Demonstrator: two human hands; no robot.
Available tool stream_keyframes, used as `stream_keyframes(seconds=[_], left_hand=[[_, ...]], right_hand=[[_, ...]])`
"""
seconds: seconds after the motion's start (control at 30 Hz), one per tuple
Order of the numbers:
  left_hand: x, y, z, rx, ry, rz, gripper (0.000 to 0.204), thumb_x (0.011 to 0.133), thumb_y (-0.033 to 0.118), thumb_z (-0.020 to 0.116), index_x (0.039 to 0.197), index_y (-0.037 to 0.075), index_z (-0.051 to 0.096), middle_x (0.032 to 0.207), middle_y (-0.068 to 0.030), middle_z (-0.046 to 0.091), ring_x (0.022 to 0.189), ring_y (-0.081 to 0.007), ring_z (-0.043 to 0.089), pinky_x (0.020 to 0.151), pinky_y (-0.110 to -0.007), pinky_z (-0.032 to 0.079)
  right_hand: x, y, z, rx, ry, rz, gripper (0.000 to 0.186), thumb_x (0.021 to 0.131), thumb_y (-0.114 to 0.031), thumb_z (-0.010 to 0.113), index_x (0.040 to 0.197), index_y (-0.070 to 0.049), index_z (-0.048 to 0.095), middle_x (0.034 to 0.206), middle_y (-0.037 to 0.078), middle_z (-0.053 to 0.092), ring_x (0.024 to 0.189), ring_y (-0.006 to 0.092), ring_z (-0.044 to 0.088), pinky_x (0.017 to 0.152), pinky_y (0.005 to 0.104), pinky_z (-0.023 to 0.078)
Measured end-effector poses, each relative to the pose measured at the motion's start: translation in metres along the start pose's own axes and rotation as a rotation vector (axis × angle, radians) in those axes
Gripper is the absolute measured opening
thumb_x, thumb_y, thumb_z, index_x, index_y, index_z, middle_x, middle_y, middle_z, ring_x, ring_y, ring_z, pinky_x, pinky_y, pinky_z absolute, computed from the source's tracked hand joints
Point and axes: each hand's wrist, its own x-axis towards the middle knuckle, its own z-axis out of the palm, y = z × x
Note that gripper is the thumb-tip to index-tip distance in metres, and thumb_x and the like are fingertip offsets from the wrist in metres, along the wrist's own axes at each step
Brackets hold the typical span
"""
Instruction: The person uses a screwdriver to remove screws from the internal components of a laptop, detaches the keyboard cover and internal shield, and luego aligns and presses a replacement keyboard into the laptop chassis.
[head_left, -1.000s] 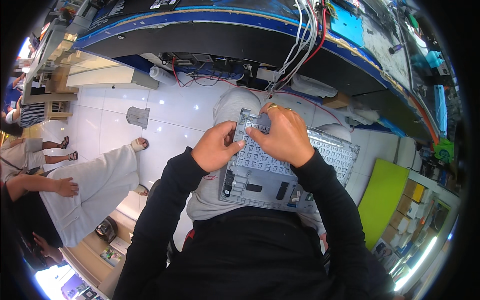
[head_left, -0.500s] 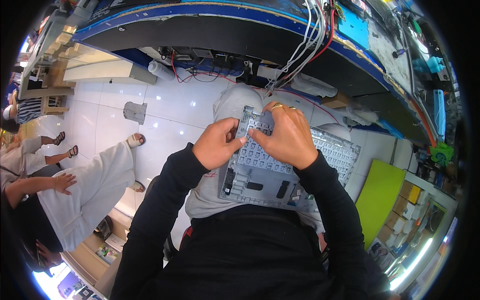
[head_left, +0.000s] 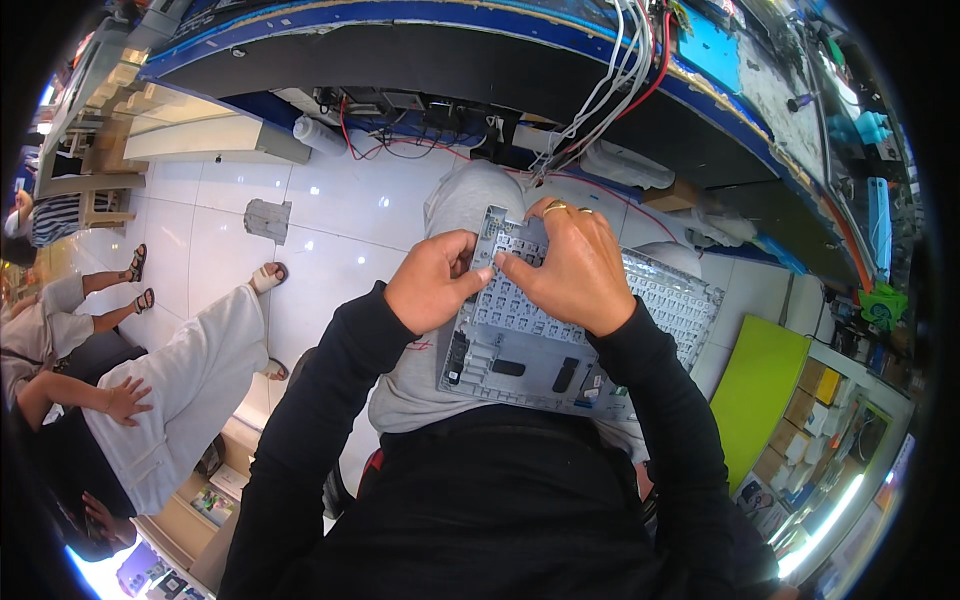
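Note:
A silver-grey laptop keyboard panel (head_left: pixel 520 355) lies face down across my lap, its underside grid showing. My left hand (head_left: pixel 432 282) grips the panel's left edge with curled fingers, thumb pointing toward the middle. My right hand (head_left: pixel 568 268), with rings on two fingers, rests on the panel's upper middle, fingers pressing near the top left corner. The two hands nearly touch. Both arms wear black sleeves.
A dark workbench edge (head_left: pixel 420 50) with hanging white and red cables (head_left: pixel 610 90) curves overhead. White tiled floor (head_left: pixel 350 210) lies below. A person in light trousers (head_left: pixel 190 380) sits at the left. A green panel (head_left: pixel 760 390) stands at the right.
My hands shifted slightly on the panel; the left thumb now reaches toward the right hand's fingers. The seated person's leg moved a little.

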Motion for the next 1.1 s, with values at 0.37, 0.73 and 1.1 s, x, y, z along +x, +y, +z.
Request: stream_keyframes(seconds=[0.37, 0.73, 1.1], left_hand=[[-0.001, 0.0, 0.0, 0.081, 0.058, 0.062, 0.017, 0.093, 0.012, 0.075, 0.101, -0.001, 0.068, 0.069, 0.0005, 0.057, 0.063, -0.0073, 0.049, 0.06, -0.029, 0.043], [0.004, -0.012, -0.003, -0.077, -0.056, -0.01, 0.023, 0.1, 0.009, 0.068, 0.118, -0.002, 0.058, 0.093, -0.0041, 0.063, 0.077, -0.0066, 0.056, 0.067, -0.027, 0.047], [0.007, -0.01, 0.018, 0.114, 0.029, 0.023, 0.042, 0.092, 0.015, 0.079, 0.117, -0.006, 0.053, 0.106, -0.017, 0.069, 0.099, -0.0193, 0.068, 0.087, -0.034, 0.055]], right_hand=[[-0.002, -0.004, 0.0, 0.015, 0.082, -0.042, 0.044, 0.074, -0.028, 0.085, 0.098, 0.006, 0.07, 0.083, 0.024, 0.071, 0.079, 0.0437, 0.068, 0.082, 0.0483, 0.051], [0.002, 0.039, -0.026, 0.144, -0.281, 0.029, 0.052, 0.085, -0.029, 0.083, 0.121, 0.006, 0.07, 0.116, 0.025, 0.073, 0.11, 0.0421, 0.069, 0.097, 0.045, 0.053], [-0.026, 0.052, -0.034, 0.043, -0.272, 0.148, 0.052, 0.08, -0.02, 0.079, 0.123, 0.005, 0.065, 0.111, 0.028, 0.072, 0.107, 0.0456, 0.069, 0.097, 0.0498, 0.053]])
